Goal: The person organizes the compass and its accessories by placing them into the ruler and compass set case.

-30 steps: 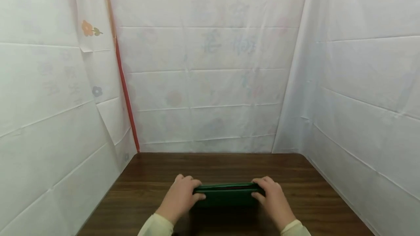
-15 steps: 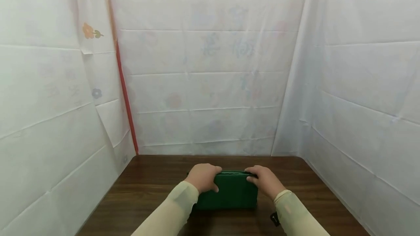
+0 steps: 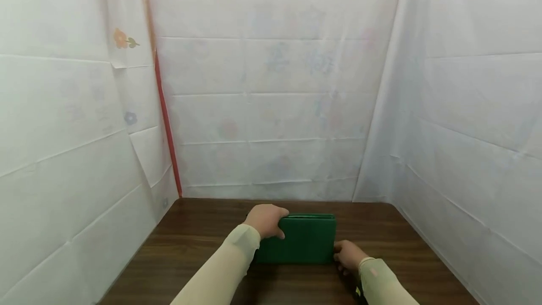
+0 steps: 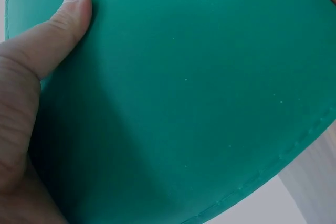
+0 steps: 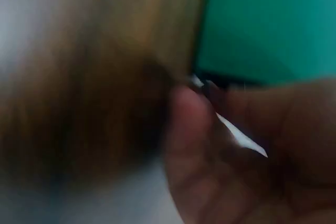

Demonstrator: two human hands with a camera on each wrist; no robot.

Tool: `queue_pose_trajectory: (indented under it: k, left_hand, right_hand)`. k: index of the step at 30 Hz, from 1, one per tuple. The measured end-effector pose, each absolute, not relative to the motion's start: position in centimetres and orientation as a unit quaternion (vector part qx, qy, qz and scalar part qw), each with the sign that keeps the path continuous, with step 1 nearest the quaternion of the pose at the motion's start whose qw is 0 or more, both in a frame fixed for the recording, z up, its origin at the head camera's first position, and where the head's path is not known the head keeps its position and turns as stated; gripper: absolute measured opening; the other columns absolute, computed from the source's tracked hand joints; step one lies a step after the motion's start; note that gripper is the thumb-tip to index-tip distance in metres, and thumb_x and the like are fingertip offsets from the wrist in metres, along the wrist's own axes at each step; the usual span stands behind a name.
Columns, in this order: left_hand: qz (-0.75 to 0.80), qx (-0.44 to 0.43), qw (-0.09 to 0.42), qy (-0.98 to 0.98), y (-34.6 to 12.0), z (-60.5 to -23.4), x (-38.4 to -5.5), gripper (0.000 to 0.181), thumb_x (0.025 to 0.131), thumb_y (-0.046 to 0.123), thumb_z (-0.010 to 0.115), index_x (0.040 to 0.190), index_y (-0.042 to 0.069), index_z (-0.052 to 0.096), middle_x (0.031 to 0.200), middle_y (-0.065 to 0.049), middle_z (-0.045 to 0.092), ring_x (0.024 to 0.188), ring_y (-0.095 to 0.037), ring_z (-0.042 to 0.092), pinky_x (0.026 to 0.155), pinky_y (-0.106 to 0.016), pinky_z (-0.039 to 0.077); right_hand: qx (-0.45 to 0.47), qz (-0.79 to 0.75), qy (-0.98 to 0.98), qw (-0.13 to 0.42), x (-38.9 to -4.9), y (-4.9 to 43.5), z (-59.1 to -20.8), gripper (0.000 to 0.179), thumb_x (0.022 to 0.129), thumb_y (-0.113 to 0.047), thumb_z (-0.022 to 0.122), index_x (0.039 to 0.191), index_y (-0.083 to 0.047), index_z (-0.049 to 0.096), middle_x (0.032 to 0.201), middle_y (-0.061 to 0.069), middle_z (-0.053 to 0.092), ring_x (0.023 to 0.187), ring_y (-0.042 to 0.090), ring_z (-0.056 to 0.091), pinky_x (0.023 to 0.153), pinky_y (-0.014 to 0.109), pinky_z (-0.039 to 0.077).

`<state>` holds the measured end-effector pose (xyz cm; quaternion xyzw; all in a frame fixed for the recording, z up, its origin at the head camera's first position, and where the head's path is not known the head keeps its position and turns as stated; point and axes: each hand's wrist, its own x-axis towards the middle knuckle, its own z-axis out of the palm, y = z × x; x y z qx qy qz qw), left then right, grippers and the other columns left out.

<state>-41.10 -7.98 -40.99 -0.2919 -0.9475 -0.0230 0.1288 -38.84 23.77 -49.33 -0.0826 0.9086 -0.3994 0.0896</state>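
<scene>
A green stitched, flat case [image 3: 300, 241], like a clutch or zip wallet, stands on its long edge on the table. My left hand [image 3: 266, 220] grips its upper left part from above. In the left wrist view the thumb [image 4: 71, 17] lies along the green front face; the other fingers are hidden behind. By the lower right corner is my right hand [image 3: 349, 255], its fingers curled. The right wrist view is blurred: the fingertips come close together beside a small pale piece [image 5: 197, 81] near the case's corner. Whether they pinch it is unclear.
The case stands on a brown wood-grain table [image 3: 203, 248]. White sheeting [image 3: 262, 116] hangs behind and on both sides, with a red strip [image 3: 167, 126] at the left rear corner. A dark strapped item [image 3: 357, 291] sits under the right wrist.
The case has tipped upright, so its front face shows. My right hand has left the top right edge and dropped to the lower right corner. The left hand keeps hold of the top left.
</scene>
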Motion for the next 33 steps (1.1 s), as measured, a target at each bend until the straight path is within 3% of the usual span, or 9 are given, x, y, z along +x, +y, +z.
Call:
queue_pose_trajectory:
  k: [4,8,14,19,28,33]
  left_hand:
    - [-0.027,-0.29,0.138,-0.947,-7.9,-41.1,-41.2,0.042,0.078,0.045,0.094,0.112,0.033,0.072,0.099,0.016,0.075,0.077,-0.004,0.065,0.072,-0.03,0.058]
    - [-0.028,-0.285,0.141,-0.948,-7.9,-41.5,-41.4,0.043,0.078,0.046,0.094,0.113,0.034,0.072,0.099,0.017,0.075,0.078,-0.003,0.065,0.073,-0.03,0.058]
    - [-0.023,-0.285,0.144,-0.947,-7.8,-41.6,-41.3,0.049,0.077,0.046,0.094,0.119,0.035,0.073,0.106,0.018,0.076,0.086,-0.004,0.07,0.079,-0.031,0.061]
    - [-0.018,-0.285,0.137,-0.948,-7.7,-41.1,-40.8,0.046,0.078,0.045,0.094,0.117,0.034,0.072,0.106,0.016,0.076,0.085,-0.005,0.069,0.078,-0.031,0.061]
    - [-0.011,-0.282,0.132,-0.95,-7.4,-40.8,-40.8,0.057,0.078,0.047,0.093,0.129,0.034,0.071,0.119,0.014,0.077,0.095,-0.007,0.073,0.084,-0.032,0.062]
    - [-0.017,-0.283,0.132,-0.95,-7.5,-41.0,-41.2,0.056,0.077,0.046,0.094,0.128,0.034,0.072,0.117,0.015,0.077,0.092,-0.007,0.073,0.081,-0.033,0.062]
  right_hand:
    - [-0.054,-0.335,0.94,0.033,-38.9,22.7,-49.9,0.009,0.099,0.001,0.067,0.094,-0.003,0.073,0.08,0.005,0.066,0.06,0.018,0.059,0.053,0.031,0.051]
    - [-0.035,-0.306,0.95,0.052,-38.8,22.2,-49.6,0.032,0.101,-0.005,0.066,0.071,-0.01,0.056,0.065,0.002,0.055,0.055,0.014,0.052,0.051,0.026,0.043]
    - [-0.031,-0.336,0.936,0.103,-39.2,22.8,-49.6,0.037,0.106,-0.01,0.052,0.069,-0.013,0.051,0.06,-0.001,0.048,0.053,0.013,0.044,0.049,0.027,0.035]
    - [-0.043,-0.369,0.918,0.141,-40.3,23.8,-50.2,0.04,0.108,-0.01,0.047,0.068,-0.014,0.054,0.062,0.0,0.051,0.054,0.014,0.048,0.05,0.029,0.038]
    - [-0.021,-0.464,0.881,0.089,-39.0,24.2,-48.5,0.028,0.109,-0.005,0.04,0.087,-0.002,0.057,0.076,0.006,0.061,0.06,0.017,0.051,0.052,0.028,0.04]
    - [-0.046,-0.496,0.864,0.068,-39.2,23.5,-48.5,0.017,0.106,-0.004,0.05,0.091,-0.002,0.056,0.076,0.008,0.062,0.064,0.017,0.059,0.056,0.029,0.048]
